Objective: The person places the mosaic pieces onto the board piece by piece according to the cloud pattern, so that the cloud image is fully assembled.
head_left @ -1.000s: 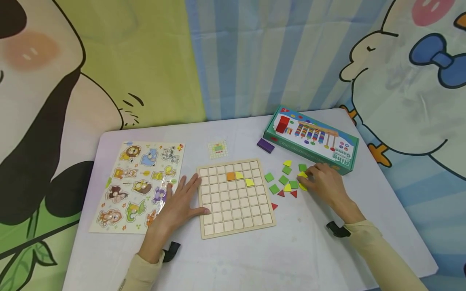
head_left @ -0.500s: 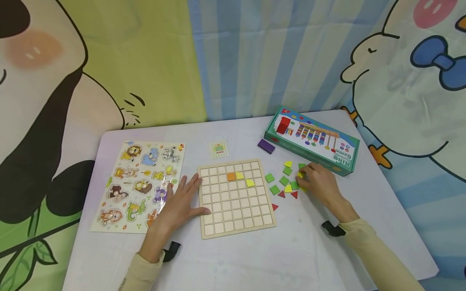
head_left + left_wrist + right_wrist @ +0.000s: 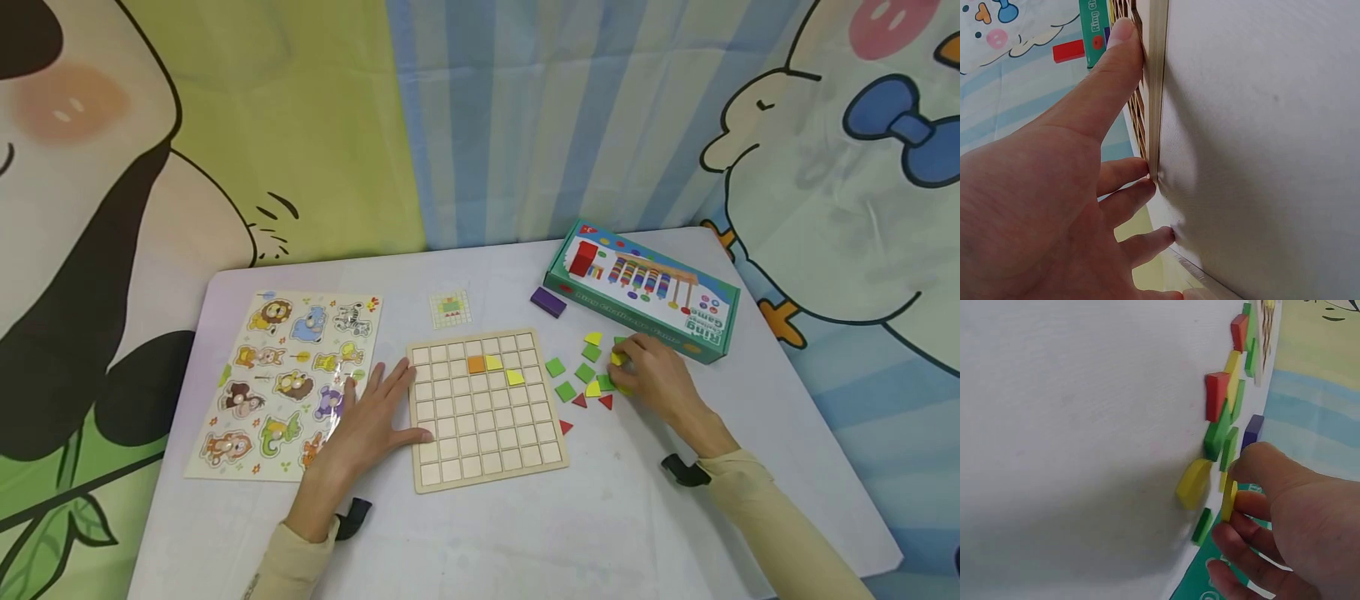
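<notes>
My left hand (image 3: 367,421) rests at the left edge of the wooden grid board (image 3: 480,425), thumb on the rim and fingers spread along its side. One orange square (image 3: 477,364) and two yellow pieces, one of them a yellow square (image 3: 514,377), sit in cells of the board. Right of it, my right hand (image 3: 660,375) pinches a thin yellow piece (image 3: 1229,499) between thumb and fingers. Around that hand lie several green squares (image 3: 584,372), red triangles (image 3: 606,402) and other yellow pieces, among them a round-edged yellow piece (image 3: 1193,483) just below the fingers.
A small pattern card (image 3: 450,309) lies behind the board. To the left is an animal puzzle sheet (image 3: 255,379), partly under my left forearm. A purple block (image 3: 548,302) and a green game box (image 3: 645,292) stand at the back right, near the curtain.
My right hand has shifted slightly left over the pieces, and its fingertips have come together on a yellow one. The left hand and the board stay where they were.
</notes>
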Motion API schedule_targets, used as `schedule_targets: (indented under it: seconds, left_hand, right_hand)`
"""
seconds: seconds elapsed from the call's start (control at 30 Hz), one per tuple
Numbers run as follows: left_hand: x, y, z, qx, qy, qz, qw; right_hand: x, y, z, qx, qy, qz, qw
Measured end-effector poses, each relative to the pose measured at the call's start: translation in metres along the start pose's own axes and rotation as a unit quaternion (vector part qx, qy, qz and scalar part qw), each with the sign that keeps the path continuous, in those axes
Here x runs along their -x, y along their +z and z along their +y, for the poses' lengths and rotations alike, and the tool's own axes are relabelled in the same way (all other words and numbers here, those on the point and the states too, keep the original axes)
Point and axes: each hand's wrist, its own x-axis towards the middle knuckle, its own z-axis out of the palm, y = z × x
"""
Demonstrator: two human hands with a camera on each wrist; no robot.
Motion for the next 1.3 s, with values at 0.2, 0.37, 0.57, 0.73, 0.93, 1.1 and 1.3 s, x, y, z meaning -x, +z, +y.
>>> schedule_targets:
  seconds: [0.2,0.37,0.57,0.73,0.93,1.1,1.3]
  left_hand:
    - [0.000,0.001,-0.001,-0.002,0.002,0.005,1.0000]
    - [-0.001,0.000,-0.001,-0.005,0.000,0.003,1.0000]
    - [-0.001,0.001,-0.001,-0.003,0.000,0.000,1.0000]
    - [0.000,0.000,-0.001,-0.002,0.002,-0.001,1.0000]
    - [-0.001,-0.002,0.000,-0.008,0.001,0.000,1.0000]
    - [-0.001,-0.002,0.000,-0.003,0.001,-0.001,1.0000]
    - [-0.001,-0.001,0.001,-0.002,-0.001,-0.004,1.0000]
  right_hand:
    - [-0.008,-0.004,-0.023,-0.054,-0.042,0.008,0.998]
    - [-0.013,0.006,-0.055,-0.073,-0.125,0.027,0.989]
    - [-0.018,0.025,-0.093,-0.093,-0.201,0.024,0.975]
    - [-0.018,0.036,-0.111,-0.100,-0.225,0.008,0.969]
    - [-0.013,0.045,-0.114,-0.100,-0.236,-0.001,0.967]
    - [-0.010,0.048,-0.114,-0.092,-0.228,-0.006,0.969]
    - [-0.008,0.051,-0.114,-0.091,-0.212,0.001,0.973]
